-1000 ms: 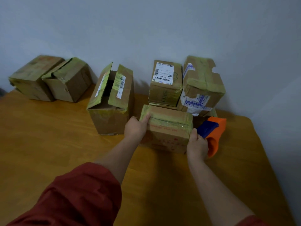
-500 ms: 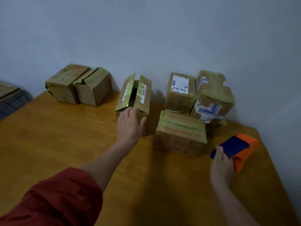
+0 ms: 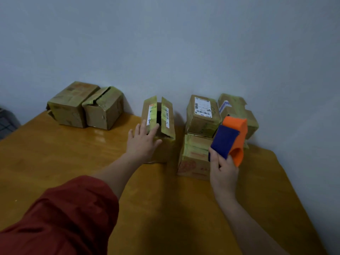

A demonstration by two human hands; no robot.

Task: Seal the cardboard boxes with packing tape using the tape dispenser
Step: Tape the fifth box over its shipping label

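An unsealed cardboard box (image 3: 163,144) stands mid-table with its two top flaps upright and a dark gap between them. My left hand (image 3: 142,142), fingers spread and straight, touches the box's front left flap. My right hand (image 3: 223,172) grips the orange and blue tape dispenser (image 3: 230,140), lifted above the table in front of a taped box (image 3: 193,155). Behind that taped box stand a labelled box (image 3: 202,115) and another taped box (image 3: 237,111).
Two more taped boxes (image 3: 73,103) (image 3: 104,107) sit at the back left against the grey wall. The wooden table (image 3: 165,208) stretches toward me, with its right edge close to the wall. A dark checked object (image 3: 7,120) shows at the far left.
My left hand left the taped box and reached to the open box's flap. My right hand picked the tape dispenser up off the table and raised it.
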